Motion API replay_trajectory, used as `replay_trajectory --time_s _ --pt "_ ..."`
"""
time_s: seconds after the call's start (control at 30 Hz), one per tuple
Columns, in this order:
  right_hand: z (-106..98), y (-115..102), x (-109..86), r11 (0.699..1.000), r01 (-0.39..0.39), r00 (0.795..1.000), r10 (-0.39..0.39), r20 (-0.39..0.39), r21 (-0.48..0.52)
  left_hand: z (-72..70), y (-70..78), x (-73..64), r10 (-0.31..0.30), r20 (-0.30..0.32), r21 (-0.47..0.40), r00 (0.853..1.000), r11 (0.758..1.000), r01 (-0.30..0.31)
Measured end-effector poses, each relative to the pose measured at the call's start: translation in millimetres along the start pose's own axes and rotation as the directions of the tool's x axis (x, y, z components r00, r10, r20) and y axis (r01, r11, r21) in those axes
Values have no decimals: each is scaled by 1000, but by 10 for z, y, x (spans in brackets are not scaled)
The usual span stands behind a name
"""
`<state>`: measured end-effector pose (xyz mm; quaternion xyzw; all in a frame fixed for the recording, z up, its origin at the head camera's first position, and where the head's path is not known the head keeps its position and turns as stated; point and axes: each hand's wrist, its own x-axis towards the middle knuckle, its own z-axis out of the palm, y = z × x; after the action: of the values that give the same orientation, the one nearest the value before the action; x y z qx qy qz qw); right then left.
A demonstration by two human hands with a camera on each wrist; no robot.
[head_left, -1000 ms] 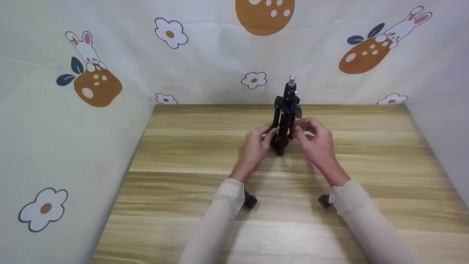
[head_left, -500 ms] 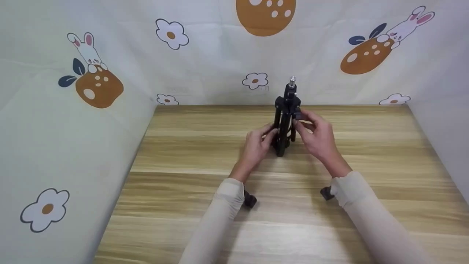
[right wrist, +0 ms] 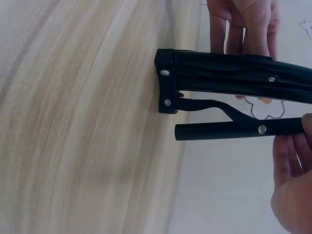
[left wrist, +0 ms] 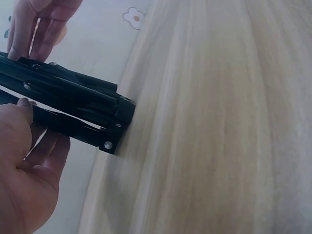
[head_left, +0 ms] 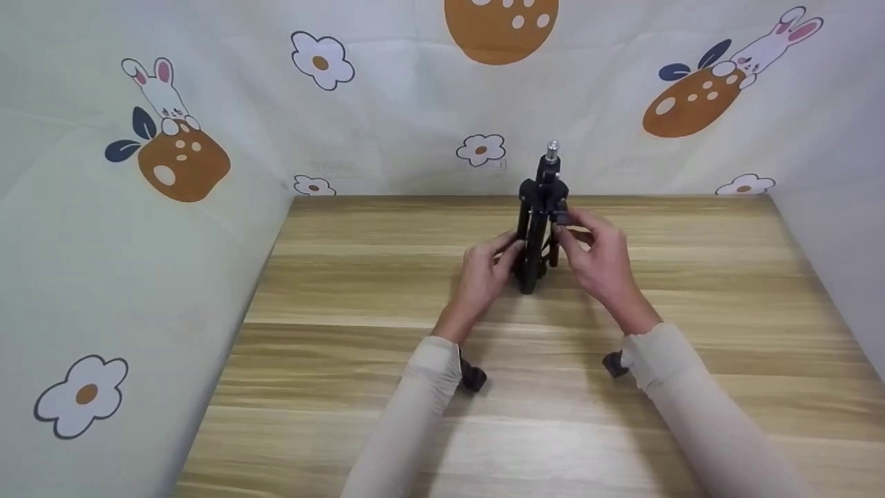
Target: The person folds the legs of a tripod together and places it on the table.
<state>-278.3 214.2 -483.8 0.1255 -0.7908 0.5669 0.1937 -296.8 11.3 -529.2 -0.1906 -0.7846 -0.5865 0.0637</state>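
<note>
A black folded tripod stand (head_left: 536, 238) with a silver stud (head_left: 552, 151) on top stands upright on the table. My left hand (head_left: 482, 277) pinches a leg on its left side, low down; the left wrist view shows thumb and fingers around a black tube (left wrist: 58, 122). On the other side my right hand (head_left: 598, 259) holds the right leg high up, beside a black knob (head_left: 562, 216). In the right wrist view this leg (right wrist: 214, 130) stands slightly out from the others, joined by a curved brace (right wrist: 209, 104), its end tip off the table.
The wood-grain table (head_left: 346, 290) ends at a pale printed cloth wall (head_left: 394, 104) close behind the stand. Another cloth side (head_left: 173, 290) rises at the left. Black wrist mounts (head_left: 473, 378) stick out from both sleeves.
My right hand has moved up the right leg to just under the knob, and more of that leg's lower end shows. The left hand keeps its place.
</note>
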Motion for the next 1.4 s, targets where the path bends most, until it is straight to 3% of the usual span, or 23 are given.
replay_trajectory --time_s 0.13,0.23,0.33,0.43,0.57,0.73,1.0,1.4 --pt "-4 -13 0 1000 -1 1000 1 1 -8 -11 29 14 16 -16 23 1000 1000 -16" --pt "-1 -19 -2 1000 2 1000 -2 0 -15 -15 39 16 70 -83 68 994 996 -65" --pt "2 -13 -6 999 8 1000 -8 -8 -42 -6 59 1 132 -185 82 974 990 -119" --pt "7 0 -11 998 11 1000 -13 -18 -69 9 108 -31 182 -249 31 951 983 -180" --pt "12 0 -13 997 14 1000 -16 -22 -78 33 209 -80 227 -208 -81 951 965 -248" --pt "10 -5 -7 997 17 1000 -18 -9 -71 69 268 -96 229 -152 -131 961 960 -249" --pt "-15 -5 11 997 27 1000 -26 18 -74 46 286 -84 218 -101 -71 971 972 -226" --pt "-2 17 13 995 23 999 -21 30 -99 22 293 -83 273 -87 24 958 962 -272"
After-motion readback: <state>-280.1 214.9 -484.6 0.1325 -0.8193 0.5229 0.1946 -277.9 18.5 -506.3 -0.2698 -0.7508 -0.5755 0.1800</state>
